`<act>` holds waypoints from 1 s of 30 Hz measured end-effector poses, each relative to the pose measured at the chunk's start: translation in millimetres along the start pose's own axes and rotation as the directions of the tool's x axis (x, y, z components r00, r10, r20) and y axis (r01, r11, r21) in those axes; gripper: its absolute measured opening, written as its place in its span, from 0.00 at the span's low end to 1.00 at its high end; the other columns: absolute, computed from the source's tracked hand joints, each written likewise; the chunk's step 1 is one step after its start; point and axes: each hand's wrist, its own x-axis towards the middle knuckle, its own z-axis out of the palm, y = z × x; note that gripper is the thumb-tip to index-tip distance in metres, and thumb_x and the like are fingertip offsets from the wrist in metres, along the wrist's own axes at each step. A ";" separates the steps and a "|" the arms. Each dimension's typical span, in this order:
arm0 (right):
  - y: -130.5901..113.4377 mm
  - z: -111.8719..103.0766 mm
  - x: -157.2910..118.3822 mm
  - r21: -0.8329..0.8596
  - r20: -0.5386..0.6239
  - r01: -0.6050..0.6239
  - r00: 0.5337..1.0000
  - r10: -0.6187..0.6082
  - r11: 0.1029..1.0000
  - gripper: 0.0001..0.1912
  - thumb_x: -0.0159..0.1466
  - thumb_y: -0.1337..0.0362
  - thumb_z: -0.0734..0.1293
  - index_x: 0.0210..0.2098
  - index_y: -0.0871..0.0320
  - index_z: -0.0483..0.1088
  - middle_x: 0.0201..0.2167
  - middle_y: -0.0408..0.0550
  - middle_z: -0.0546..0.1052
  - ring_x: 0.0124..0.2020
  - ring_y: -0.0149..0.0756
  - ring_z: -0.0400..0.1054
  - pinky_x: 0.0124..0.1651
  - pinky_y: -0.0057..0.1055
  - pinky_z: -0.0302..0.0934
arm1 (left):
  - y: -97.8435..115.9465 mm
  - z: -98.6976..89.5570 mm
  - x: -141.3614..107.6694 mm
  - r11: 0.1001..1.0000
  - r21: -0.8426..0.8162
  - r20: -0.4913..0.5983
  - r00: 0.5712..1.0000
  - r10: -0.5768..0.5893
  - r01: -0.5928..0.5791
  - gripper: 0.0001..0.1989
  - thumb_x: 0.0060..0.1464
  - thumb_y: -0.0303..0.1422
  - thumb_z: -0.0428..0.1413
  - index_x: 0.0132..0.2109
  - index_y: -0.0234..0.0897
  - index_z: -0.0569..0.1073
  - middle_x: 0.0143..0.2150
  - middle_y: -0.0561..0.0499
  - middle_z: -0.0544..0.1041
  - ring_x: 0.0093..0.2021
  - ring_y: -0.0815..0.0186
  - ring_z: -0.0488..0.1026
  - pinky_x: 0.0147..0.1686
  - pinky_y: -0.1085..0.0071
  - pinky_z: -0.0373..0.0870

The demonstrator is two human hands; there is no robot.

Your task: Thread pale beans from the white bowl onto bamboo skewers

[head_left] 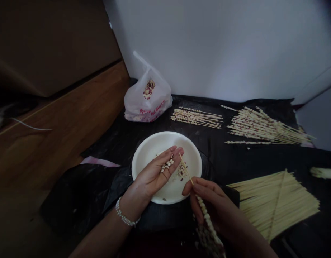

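My left hand (154, 173) lies palm up over the white bowl (138, 172), fingers extended, cradling a small heap of pale and dark red kernels (167, 165) that look like corn kernels. Between thumb and fingers, my right hand (208, 195) grips a bamboo skewer (186, 169). Its bare point reaches up to the left fingertips, and pale kernels are threaded along it below the right hand. Loose kernels (182, 170) lie in the bowl. The lower end of the skewer is dim and partly hidden.
Behind the bowl stands a plastic bag (147, 102) of kernels. Threaded skewers lie in a small pile (194, 117) and a larger pile (256, 125) on black sheeting (160, 220). Bare skewers (278, 204) are spread at right. A pale wall (208, 46) rises behind.
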 end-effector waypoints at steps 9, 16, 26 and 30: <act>3.8 -1.0 -1.1 0.041 0.070 0.004 0.998 -0.007 0.999 0.13 0.68 0.58 0.63 0.35 0.59 0.75 0.12 0.39 0.71 0.12 0.20 0.53 0.15 0.17 0.44 | 0.9 -6.8 11.6 0.998 0.063 0.010 1.000 -0.003 0.002 0.23 0.60 0.23 0.47 0.62 0.36 0.65 0.59 0.42 0.73 0.62 0.59 0.66 0.58 0.64 0.67; 2.6 -0.3 1.6 0.022 0.037 0.003 0.999 -0.004 1.000 0.13 0.67 0.57 0.64 0.34 0.59 0.75 0.11 0.39 0.70 0.11 0.21 0.51 0.15 0.18 0.42 | 0.9 -10.9 12.7 0.995 0.099 0.066 0.998 -0.003 -0.004 0.25 0.53 0.13 0.49 0.57 0.26 0.69 0.54 0.37 0.76 0.59 0.58 0.70 0.54 0.71 0.70; 5.1 -0.2 1.8 0.014 0.046 -0.013 0.999 0.012 1.000 0.14 0.67 0.57 0.64 0.34 0.60 0.75 0.11 0.39 0.70 0.11 0.21 0.50 0.15 0.18 0.41 | -2.2 -7.3 4.8 0.995 0.067 0.044 0.997 0.070 -0.073 0.19 0.55 0.14 0.50 0.53 0.25 0.72 0.51 0.38 0.77 0.54 0.61 0.74 0.49 0.75 0.74; 4.4 1.2 0.1 0.013 0.038 -0.028 0.999 0.028 1.000 0.14 0.67 0.57 0.64 0.34 0.60 0.75 0.12 0.39 0.71 0.11 0.21 0.51 0.14 0.19 0.40 | -1.9 -9.2 10.4 0.995 0.072 0.008 0.998 0.061 -0.062 0.17 0.57 0.18 0.53 0.53 0.27 0.72 0.52 0.39 0.77 0.53 0.62 0.75 0.47 0.76 0.75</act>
